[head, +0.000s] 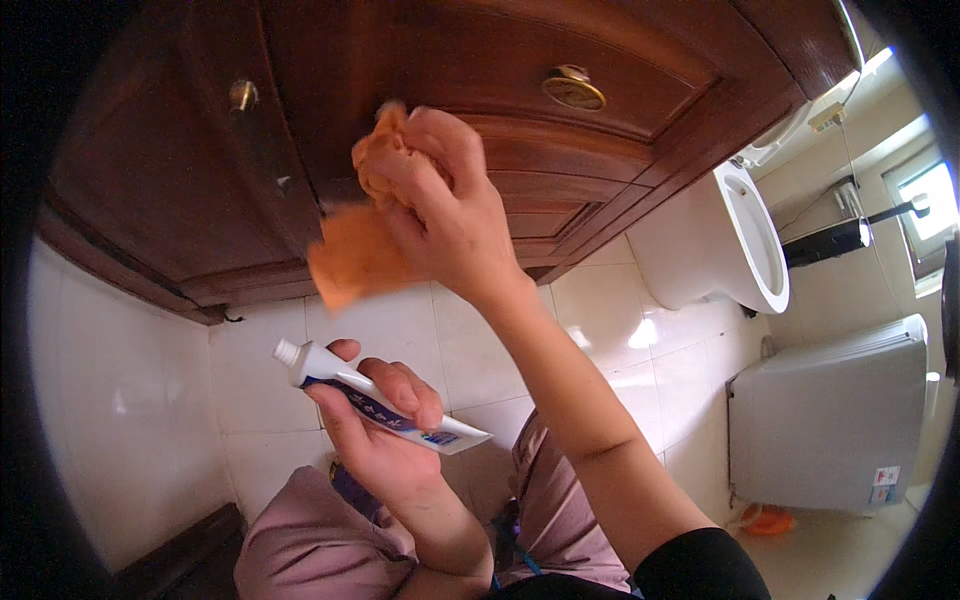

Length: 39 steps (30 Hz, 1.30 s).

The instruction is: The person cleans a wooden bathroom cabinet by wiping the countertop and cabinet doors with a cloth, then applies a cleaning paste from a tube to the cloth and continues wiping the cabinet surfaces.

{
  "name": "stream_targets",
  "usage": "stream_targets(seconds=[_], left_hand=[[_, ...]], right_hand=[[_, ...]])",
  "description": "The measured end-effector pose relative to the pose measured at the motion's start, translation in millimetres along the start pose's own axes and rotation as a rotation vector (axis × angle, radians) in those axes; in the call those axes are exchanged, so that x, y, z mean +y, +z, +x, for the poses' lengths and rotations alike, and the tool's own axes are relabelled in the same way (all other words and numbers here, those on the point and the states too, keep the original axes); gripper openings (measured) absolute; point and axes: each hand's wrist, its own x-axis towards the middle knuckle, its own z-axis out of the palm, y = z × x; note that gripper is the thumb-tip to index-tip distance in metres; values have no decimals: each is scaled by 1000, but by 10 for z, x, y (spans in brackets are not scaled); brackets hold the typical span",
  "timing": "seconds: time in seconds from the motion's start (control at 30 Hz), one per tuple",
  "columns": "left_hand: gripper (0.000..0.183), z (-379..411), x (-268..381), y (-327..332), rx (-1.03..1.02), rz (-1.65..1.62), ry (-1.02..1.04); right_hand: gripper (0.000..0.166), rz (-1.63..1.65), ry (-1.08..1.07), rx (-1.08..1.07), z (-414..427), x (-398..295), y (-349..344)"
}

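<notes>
My right hand (pixel 461 202) grips a bunched orange cloth (pixel 356 259) in front of a dark reddish-brown wooden cabinet (pixel 150 165). One flap of the cloth hangs loose below the fingers and is blurred. Whether the cloth touches the cabinet door, I cannot tell. Lower down, my left hand (pixel 382 450) holds a white and dark-blue squeeze tube (pixel 367 394), like a toothpaste tube. Its white ridged end points up to the left and its flat crimped end down to the right. The tube bears writing, and my fingers cover part of it.
Brass knobs (pixel 574 88) (pixel 243 96) stick out from the cabinet fronts. Right of the cabinet stands a white ceramic toilet (pixel 675 247). A grey boxy appliance (pixel 817 420) is farther right, near an orange plastic item (pixel 766 519). Pale tiles (pixel 375 322) cover the floor, and a white wall (pixel 120 375) bounds the left.
</notes>
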Motion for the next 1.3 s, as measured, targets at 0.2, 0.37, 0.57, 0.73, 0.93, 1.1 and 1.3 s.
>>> stream_targets(seconds=[0.2,0.37,0.57,0.73,0.93,1.1,1.3], left_hand=[[46,-54,-71,25,-5,3,-38],[46,-113,-95,214,6,49,-32],[46,-88,-83,229,28,72,-11],[46,-48,-54,179,23,102,5],[45,18,-46,74,72,136,13],[43,35,-54,173,82,114,19],[44,62,-56,164,42,100,3]], right_hand=[[49,-384,-367,102,-166,304,-699],[47,-699,-217,96,-132,545,-1325],[43,-765,-152,129,-141,647,-1493],[41,-713,-49,172,-102,577,-1443],[35,-670,-217,183,74,339,-804],[34,-425,-296,166,238,-96,-35],[31,-569,-382,44,190,220,-547]])
